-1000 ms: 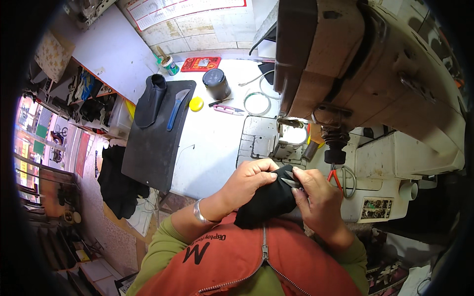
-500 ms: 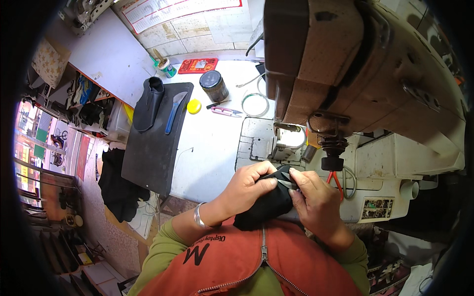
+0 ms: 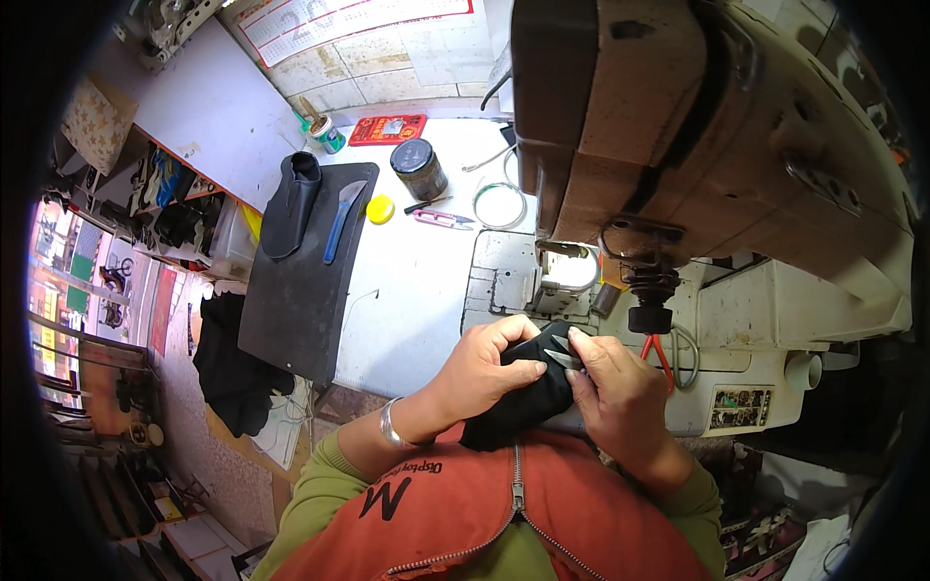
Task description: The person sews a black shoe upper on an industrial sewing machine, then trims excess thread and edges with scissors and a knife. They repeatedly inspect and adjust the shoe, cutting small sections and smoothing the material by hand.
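Note:
Black fabric (image 3: pixel 518 399) is bunched in front of my chest, at the near edge of the sewing machine table. My left hand (image 3: pixel 489 366) grips it from the left, thumb on top. In my right hand (image 3: pixel 615 382) is a pair of thread snips (image 3: pixel 564 359), two pointed metal blades jutting from between thumb and fingers. Their tips point left over the fabric, spread apart. The handles are hidden inside my right hand. Right-hand fingertips also touch the fabric's upper edge.
A large sewing machine (image 3: pixel 620 136) overhangs the right side. Red-handled pliers (image 3: pixel 659 360) lie beyond my right hand. Further left are a black board (image 3: pixel 291 310) with a blue-handled knife (image 3: pixel 339 228), a dark jar (image 3: pixel 418 169), a yellow cap (image 3: pixel 381 209) and pink snips (image 3: pixel 444 220).
The snips' blades have spread apart, where they were closer together. My left thumb has shifted slightly down off the blade tips. Both hands stay at nearly the same place.

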Demonstrator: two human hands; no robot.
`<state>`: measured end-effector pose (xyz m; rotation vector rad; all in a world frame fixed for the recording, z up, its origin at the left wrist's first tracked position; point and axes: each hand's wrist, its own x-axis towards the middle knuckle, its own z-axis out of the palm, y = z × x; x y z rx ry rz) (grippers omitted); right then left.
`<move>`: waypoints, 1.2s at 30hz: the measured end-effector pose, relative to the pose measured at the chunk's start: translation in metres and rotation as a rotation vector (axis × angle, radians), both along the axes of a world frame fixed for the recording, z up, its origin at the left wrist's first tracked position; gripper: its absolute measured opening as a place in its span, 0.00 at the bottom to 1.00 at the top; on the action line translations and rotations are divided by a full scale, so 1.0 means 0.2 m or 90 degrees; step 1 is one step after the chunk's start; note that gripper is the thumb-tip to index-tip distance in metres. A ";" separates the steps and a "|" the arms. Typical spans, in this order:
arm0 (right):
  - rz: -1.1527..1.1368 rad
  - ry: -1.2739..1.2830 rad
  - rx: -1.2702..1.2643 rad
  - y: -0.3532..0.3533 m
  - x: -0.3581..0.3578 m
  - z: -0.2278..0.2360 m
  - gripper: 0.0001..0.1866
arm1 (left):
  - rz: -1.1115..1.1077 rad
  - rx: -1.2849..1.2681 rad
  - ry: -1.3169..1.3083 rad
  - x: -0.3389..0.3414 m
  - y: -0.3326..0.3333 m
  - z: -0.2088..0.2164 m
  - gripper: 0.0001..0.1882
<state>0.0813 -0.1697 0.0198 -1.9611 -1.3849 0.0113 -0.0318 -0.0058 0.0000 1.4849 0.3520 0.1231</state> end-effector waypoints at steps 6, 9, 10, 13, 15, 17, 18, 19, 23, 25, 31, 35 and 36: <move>-0.016 -0.026 -0.007 0.00 -0.02 0.01 0.23 | 0.010 0.024 0.007 -0.01 -0.01 0.01 0.09; -0.029 -0.042 -0.024 0.00 -0.03 0.02 0.23 | 0.022 0.055 -0.003 -0.01 -0.02 0.02 0.09; -0.032 -0.048 -0.028 0.00 -0.03 0.02 0.23 | 0.022 0.078 -0.005 -0.01 -0.02 0.03 0.09; -0.035 -0.068 -0.041 0.00 -0.04 0.03 0.23 | 0.031 0.163 -0.018 -0.01 -0.03 0.04 0.08; -0.035 -0.082 -0.048 0.01 -0.04 0.03 0.22 | 0.046 0.238 -0.037 -0.01 -0.03 0.04 0.08; -0.035 -0.098 -0.053 0.01 -0.04 0.03 0.22 | 0.048 0.236 -0.004 -0.02 -0.04 0.05 0.08; -0.038 -0.093 -0.055 0.02 -0.05 0.03 0.22 | 0.049 0.235 0.012 -0.02 -0.04 0.05 0.08; -0.040 -0.088 -0.057 0.02 -0.05 0.03 0.21 | 0.046 0.180 0.015 -0.02 -0.03 0.05 0.08; -0.031 0.035 -0.002 0.04 -0.06 -0.02 0.17 | 0.038 -0.047 0.002 -0.03 -0.01 -0.01 0.05; -0.003 0.181 0.069 0.05 -0.05 -0.09 0.14 | 0.019 -0.146 -0.005 -0.03 -0.02 -0.02 0.04; -0.024 0.448 0.136 0.05 -0.04 -0.18 0.14 | 0.024 -0.276 -0.008 -0.02 -0.03 -0.05 0.05; 0.004 0.177 0.052 0.01 0.02 -0.08 0.18 | 0.057 -0.237 -0.019 -0.04 -0.02 -0.02 0.06; 0.003 0.134 0.043 0.00 0.01 -0.05 0.20 | 0.055 -0.225 -0.023 -0.04 -0.02 -0.03 0.06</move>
